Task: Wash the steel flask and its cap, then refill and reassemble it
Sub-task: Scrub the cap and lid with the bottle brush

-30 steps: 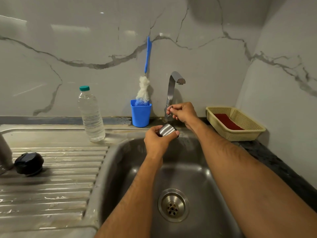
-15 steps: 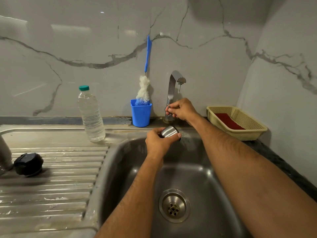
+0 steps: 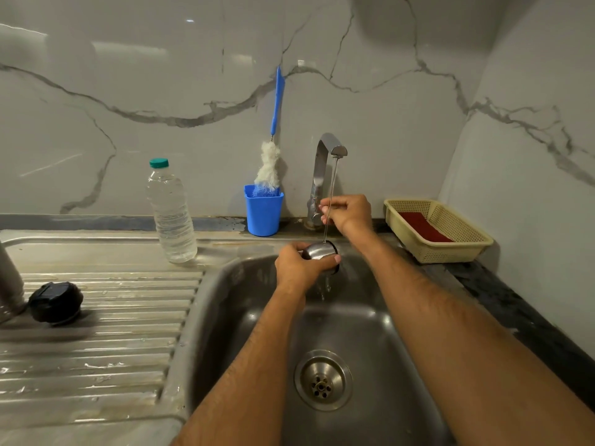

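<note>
Steel cap (image 3: 319,251): small smooth cylinder, tipped with its axis slanting and dark-rimmed mouth toward the back right, held over the sink (image 3: 363,333) under a thin stream from the tap (image 3: 325,162). Left hand (image 3: 299,268): fingers curled round it. Right hand (image 3: 349,212): fingers pinching the tap handle. Black ribbed lid (image 3: 56,302) on the corrugated drainboard (image 3: 106,346); flask body (image 3: 8,288) at left edge.

Plastic water bottle (image 3: 170,214), blue cup (image 3: 263,214) with brush (image 3: 272,156), yellow basket (image 3: 450,249) holding red cloth (image 3: 423,228).
</note>
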